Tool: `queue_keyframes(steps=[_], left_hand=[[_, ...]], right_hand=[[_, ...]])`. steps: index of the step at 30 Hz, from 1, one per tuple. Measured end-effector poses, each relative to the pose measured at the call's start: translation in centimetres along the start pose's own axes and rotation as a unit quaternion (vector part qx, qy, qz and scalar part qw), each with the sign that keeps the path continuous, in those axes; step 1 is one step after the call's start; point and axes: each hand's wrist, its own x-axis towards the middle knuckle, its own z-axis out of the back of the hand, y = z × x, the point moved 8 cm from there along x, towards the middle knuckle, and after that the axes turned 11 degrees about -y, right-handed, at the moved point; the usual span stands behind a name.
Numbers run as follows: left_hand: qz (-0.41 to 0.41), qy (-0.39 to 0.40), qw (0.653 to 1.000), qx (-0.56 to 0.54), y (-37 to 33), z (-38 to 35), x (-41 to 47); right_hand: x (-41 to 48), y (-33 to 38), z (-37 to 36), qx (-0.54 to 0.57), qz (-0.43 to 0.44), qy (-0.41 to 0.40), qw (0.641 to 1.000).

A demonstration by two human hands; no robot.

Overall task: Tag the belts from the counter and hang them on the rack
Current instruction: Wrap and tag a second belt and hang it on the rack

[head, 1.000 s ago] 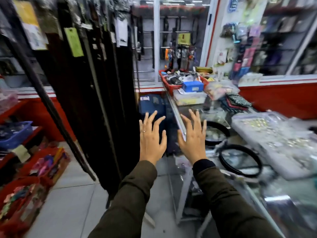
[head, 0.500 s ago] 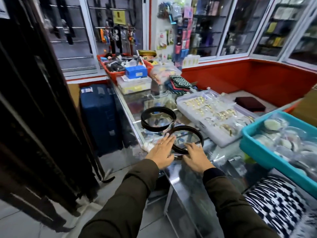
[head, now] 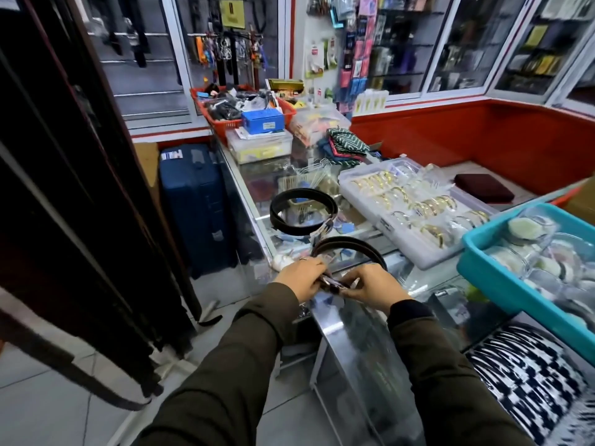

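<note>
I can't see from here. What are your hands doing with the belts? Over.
Left hand, right hand both gripping near belt. Far belt untouched on counter. Nothing blocking.

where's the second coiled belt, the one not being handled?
Head view, centre: the untouched belt lies coiled on the glass counter, just beyond the held belt, left of the bangle tray.

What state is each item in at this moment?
Near coiled dark belt: on the glass counter, gripped by both hands.
Far coiled black belt: lying untouched.
Left hand: closed on near belt.
Right hand: closed on it.
Blue suitcase: upright, shut.
</note>
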Motion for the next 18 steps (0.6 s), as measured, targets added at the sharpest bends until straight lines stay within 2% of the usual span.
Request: queue_keyframes(steps=[7,12,14,15,16,18], left_hand=[[0.020,-0.080,0.995,-0.056,1.9,4.2,-4.9],[0.119,-0.194,0.964,-0.134,4.8,8.3,-9.0],[0.174,-0.275,0.921,-0.216,6.2,10.4,-10.8],[0.215,-0.331,0.884,-0.251,7.1,11.4,-11.7],[0.274,-0.388,0.832,-0.285,8.3,12.2,-13.0],[0.387,-0.456,0.699,-0.391,10.3,12.5,-15.4]], right_hand=[[0.5,5.0,0.7,0.055,0.052,0.026,0.997],[1.3,10.7,0.9,0.088,0.101,-0.001,0.991],[1.7,12.8,0.8,0.115,0.113,-0.013,0.987],[1.9,13.7,0.7,0.144,0.113,-0.018,0.983],[2.0,14.9,0.7,0.178,0.112,-0.021,0.978],[2.2,17.0,0.8,0.247,0.106,-0.032,0.963]])
